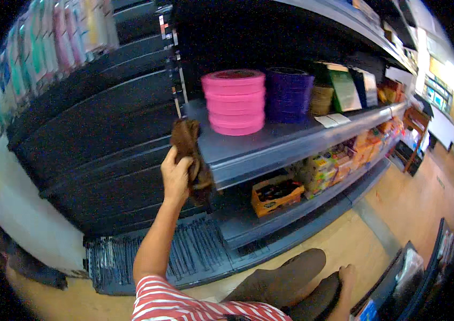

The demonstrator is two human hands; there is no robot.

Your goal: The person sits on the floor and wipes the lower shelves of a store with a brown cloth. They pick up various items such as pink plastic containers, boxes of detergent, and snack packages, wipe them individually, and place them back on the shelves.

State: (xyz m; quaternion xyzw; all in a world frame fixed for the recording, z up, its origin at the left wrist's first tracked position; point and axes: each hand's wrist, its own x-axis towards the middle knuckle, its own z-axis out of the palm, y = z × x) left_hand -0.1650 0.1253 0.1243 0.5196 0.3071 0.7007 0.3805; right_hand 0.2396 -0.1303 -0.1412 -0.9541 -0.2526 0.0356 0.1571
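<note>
My left hand is closed around a crumpled brown cloth. It presses the cloth at the left end of the grey metal shelf, against the shelf's corner and upright. Just right of the cloth, a stack of bright pink ribbon-like rolls stands on that shelf, with a dark purple stack of rolls beside it. Low on the right, my right hand is beside my knee, away from the shelf; its fingers are too small and blurred to read.
A brown roll stack and upright green and white boxes stand farther along. Below are an orange open box and colourful packages. Wire racks line the bottom left. Hanging packets fill the upper left.
</note>
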